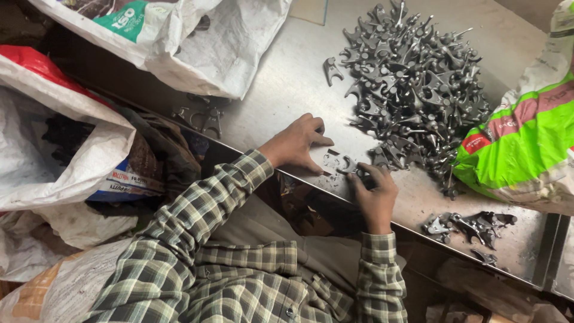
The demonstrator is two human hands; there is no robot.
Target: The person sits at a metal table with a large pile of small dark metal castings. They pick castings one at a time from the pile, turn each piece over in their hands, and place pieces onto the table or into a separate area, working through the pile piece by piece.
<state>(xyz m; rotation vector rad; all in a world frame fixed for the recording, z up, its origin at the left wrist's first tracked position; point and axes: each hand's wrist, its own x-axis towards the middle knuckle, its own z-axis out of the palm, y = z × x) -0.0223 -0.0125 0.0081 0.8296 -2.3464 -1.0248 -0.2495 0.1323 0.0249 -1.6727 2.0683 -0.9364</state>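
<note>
Left hand [297,143] flat and spread on the counter [287,84] near its front edge, fingers wide, holding nothing, fingertips just beside a flat gauge plate [332,162] with cut-outs lying at that edge. Right hand [375,192] curled narrow around 1 small grey forging [360,174], pressed against the right end of the plate; exact grip hidden by the fingers. Both hands touching or nearly touching the plate, which sits between them.

Outward from the right hand, toward the back right of the counter: big pile [412,84] of like forgings, dark grey, forked, tangled together, its near fringe reaching almost to the right fingertips. Seemingly the unprocessed stock, and by far the larger share. 1 stray piece [332,70] apart at the pile's left side.

Near the front right corner: small cluster [469,225] of perhaps 6 or 7 pieces, well apart from the pile. Likely the finished lot, so work judged early, most still to go.

Beyond the counter's left edge: 2 more pieces [202,118] on a dark ledge, white sacks [66,149] below, 1 green sack [526,143] at the right edge.
</note>
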